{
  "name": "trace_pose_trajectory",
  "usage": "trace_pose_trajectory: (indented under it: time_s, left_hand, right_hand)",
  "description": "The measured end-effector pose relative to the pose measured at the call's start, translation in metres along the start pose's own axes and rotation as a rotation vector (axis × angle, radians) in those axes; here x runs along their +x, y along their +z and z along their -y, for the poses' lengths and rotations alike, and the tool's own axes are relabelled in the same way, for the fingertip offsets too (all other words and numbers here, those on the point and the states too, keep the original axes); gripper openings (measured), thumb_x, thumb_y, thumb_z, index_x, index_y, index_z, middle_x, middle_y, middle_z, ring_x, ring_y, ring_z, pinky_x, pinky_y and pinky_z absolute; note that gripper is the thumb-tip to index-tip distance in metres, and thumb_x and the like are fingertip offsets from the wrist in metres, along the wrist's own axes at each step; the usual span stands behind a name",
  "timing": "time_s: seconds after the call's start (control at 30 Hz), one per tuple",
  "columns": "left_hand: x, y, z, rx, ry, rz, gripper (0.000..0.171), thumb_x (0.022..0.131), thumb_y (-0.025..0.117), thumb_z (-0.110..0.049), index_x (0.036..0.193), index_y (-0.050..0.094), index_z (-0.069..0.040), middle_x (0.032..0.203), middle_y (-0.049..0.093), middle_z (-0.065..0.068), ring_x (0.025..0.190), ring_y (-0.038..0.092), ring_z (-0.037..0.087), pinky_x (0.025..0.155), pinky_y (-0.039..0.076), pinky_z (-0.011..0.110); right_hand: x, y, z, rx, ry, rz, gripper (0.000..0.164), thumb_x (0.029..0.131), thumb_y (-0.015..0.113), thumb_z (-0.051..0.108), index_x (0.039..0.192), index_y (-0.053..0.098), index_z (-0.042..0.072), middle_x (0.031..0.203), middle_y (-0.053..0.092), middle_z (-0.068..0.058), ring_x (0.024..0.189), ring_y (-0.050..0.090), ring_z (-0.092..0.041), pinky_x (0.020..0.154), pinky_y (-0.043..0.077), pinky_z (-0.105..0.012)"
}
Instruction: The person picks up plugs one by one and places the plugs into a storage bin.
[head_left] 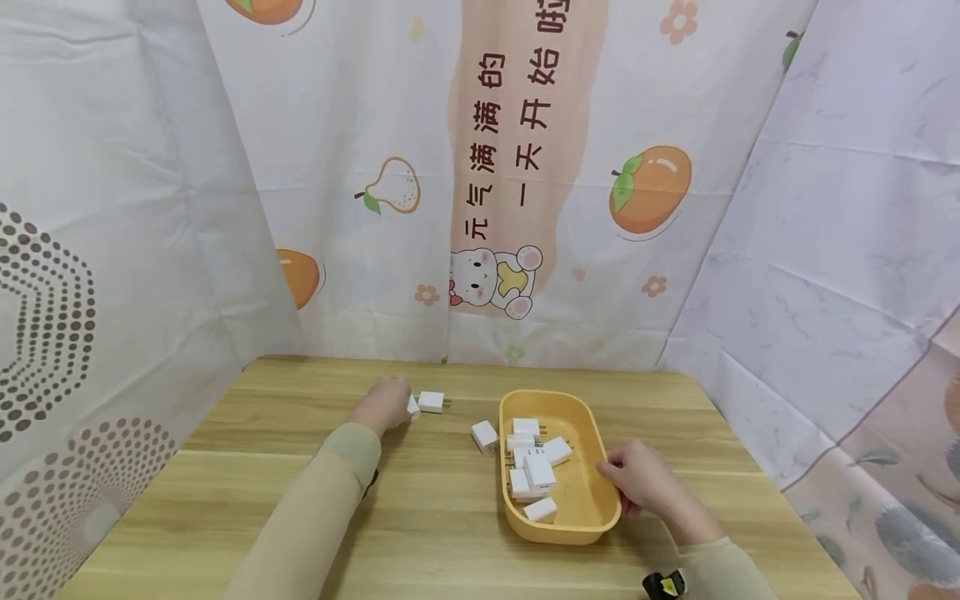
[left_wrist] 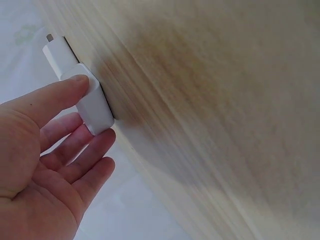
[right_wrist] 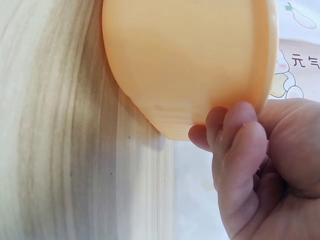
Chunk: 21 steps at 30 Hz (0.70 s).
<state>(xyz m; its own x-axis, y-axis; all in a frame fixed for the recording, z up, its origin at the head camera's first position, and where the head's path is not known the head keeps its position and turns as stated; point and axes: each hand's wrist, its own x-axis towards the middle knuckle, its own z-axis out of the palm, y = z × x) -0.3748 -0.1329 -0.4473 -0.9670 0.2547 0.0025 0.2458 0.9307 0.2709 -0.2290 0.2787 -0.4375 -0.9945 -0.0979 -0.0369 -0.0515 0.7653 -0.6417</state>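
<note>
My left hand [head_left: 385, 403] is at the back left of the table, its thumb and fingers pinching a white plug-in charger [left_wrist: 95, 109]. In the head view most of that charger is hidden behind the hand. Another white charger [head_left: 431, 402] lies just right of it with its prongs to the right, and a third charger [head_left: 484, 436] lies beside the tray. With thumb and curled fingers, my right hand [head_left: 641, 479] grips the right rim of a yellow-orange plastic tray [head_left: 588, 492]. Inside, several white chargers [head_left: 538, 471] are heaped toward the left side.
The wood-grain table [head_left: 420, 517] ends at a printed curtain [head_left: 360, 275] along its back. More hanging cloth [head_left: 817, 275] closes off the right, and a dotted cloth [head_left: 127, 250] the left.
</note>
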Motion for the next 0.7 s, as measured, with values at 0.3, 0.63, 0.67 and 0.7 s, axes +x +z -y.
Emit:
trace_pose_trajectory:
  time_s: [0.3, 0.63, 0.67, 0.7]
  left_hand:
    - [-0.005, 0.004, 0.006, -0.052, 0.014, -0.033, 0.042, 0.085, 0.081, -0.010, 0.122, 0.067, 0.005, 0.117, 0.066, 0.021, 0.108, 0.061, 0.035, 0.096, 0.052, 0.048]
    - [-0.008, -0.005, 0.007, -0.159, 0.056, -0.110, 0.054, 0.088, 0.080, -0.016, 0.132, 0.061, 0.006, 0.124, 0.065, 0.022, 0.107, 0.063, 0.032, 0.097, 0.051, 0.048]
    - [-0.009, -0.007, 0.007, -0.170, 0.057, -0.113, 0.054, 0.088, 0.080, -0.017, 0.133, 0.061, 0.006, 0.124, 0.065, 0.022, 0.108, 0.063, 0.032, 0.097, 0.052, 0.049]
    - [-0.010, -0.009, 0.005, -0.174, 0.058, -0.118, 0.054, 0.088, 0.080, -0.019, 0.133, 0.061, 0.005, 0.126, 0.064, 0.021, 0.109, 0.062, 0.032, 0.097, 0.051, 0.048]
  right_hand:
    - [0.001, 0.002, -0.002, 0.000, 0.007, -0.001, 0.030, 0.099, 0.063, 0.011, 0.069, 0.064, 0.006, 0.043, 0.053, -0.003, 0.034, 0.054, -0.014, 0.036, 0.050, -0.035]
    - [-0.001, 0.001, -0.001, 0.000, 0.003, -0.007, 0.030, 0.098, 0.064, 0.012, 0.069, 0.064, 0.006, 0.044, 0.053, -0.003, 0.034, 0.054, -0.014, 0.037, 0.051, -0.037]
    - [-0.001, 0.001, -0.001, -0.001, 0.003, -0.007, 0.030, 0.098, 0.064, 0.012, 0.069, 0.065, 0.006, 0.044, 0.053, -0.003, 0.034, 0.054, -0.015, 0.037, 0.051, -0.037]
    - [-0.001, 0.001, -0.001, -0.001, 0.003, -0.007, 0.030, 0.098, 0.064, 0.012, 0.069, 0.065, 0.006, 0.044, 0.053, -0.003, 0.034, 0.054, -0.015, 0.037, 0.051, -0.037]
